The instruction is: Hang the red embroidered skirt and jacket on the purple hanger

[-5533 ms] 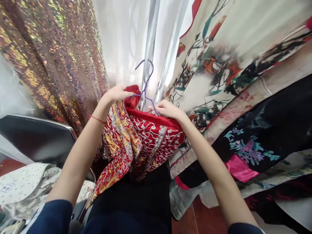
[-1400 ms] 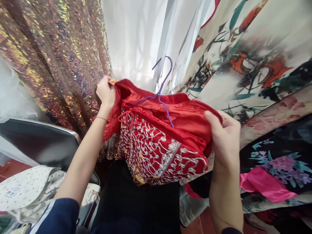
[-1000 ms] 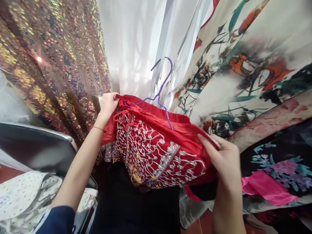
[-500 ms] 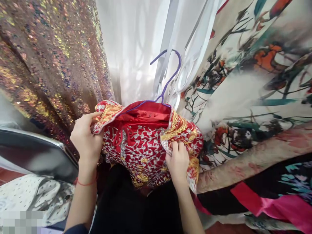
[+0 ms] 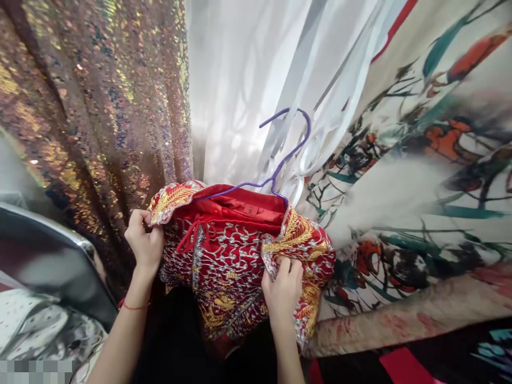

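Sequinned bronze-and-gold cloth [image 5: 96, 106] glittered down the far left, with a black chair back with a silvery rim [image 5: 40, 256] below it. Next came the left hand [image 5: 144, 242], thumb and fingers pinched on one front edge of a red jacket embroidered in gold and silver [image 5: 308, 242]. That jacket sat mid-view, and inside it hung a red garment with silver scrollwork [image 5: 228, 266], a thin red cord [image 5: 192, 234] looped at its top. Behind, a purple wire hanger [image 5: 273, 179] poked up through the neck, apparently bearing the weight. Over to the right hand [image 5: 283, 288]: fingers curled tight on the opposite edge, so the fronts folded back and the lining showed. Whether the hook caught the white slats [image 5: 316, 69] beyond, I couldn't tell. Cream cloth with painted orange-and-green plants [image 5: 400, 213] filled the far right.
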`<state>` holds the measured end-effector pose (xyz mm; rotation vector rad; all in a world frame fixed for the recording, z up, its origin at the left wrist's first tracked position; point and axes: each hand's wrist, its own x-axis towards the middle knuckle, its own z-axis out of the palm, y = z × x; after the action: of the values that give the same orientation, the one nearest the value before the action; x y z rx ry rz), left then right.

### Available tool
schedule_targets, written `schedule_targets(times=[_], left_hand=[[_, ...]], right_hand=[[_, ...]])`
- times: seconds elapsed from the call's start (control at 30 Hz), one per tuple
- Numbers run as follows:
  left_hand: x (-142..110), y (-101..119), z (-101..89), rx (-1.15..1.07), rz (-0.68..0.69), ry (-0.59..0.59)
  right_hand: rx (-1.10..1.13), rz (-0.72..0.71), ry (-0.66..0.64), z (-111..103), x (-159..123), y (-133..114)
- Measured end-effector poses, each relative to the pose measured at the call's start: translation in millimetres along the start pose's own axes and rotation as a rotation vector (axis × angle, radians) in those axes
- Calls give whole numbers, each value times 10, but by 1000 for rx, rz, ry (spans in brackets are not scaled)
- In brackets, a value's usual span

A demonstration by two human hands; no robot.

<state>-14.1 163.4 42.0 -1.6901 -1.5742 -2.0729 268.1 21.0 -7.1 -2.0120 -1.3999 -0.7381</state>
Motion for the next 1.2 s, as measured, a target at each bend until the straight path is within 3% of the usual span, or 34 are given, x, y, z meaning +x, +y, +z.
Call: schedule_targets(times=[0.17, 0.27, 0.37, 0.5, 0.67, 0.8, 0.9, 1.03, 1.2], left_hand=[[-161, 170, -257, 51, 62, 9], [-374, 370, -490, 118, 77, -105], [-690, 492, -606, 96, 44, -275], [-1012, 565, -536, 28, -49, -352], [-1099, 842, -441, 4, -191, -328], [-1166, 1263, -432, -130, -161, -414], [-1227, 1486, -389, -283, -114, -571], [-1230, 1369, -216, -302, -195, -664], [-1232, 868, -52, -153, -201, -607]], right_hand=[[1, -8, 14, 22, 0, 8], [56, -11, 52, 52, -10, 31], [151, -36, 82, 57, -46, 55], [255, -65, 140, -26, -173, 77], [291, -90, 171, -354, -287, 1], [347, -114, 173, -733, -104, -324], [555, -173, 43, -890, 89, -597], [802, -163, -126, -739, 174, -708], [734, -9, -159, -356, -22, -658]])
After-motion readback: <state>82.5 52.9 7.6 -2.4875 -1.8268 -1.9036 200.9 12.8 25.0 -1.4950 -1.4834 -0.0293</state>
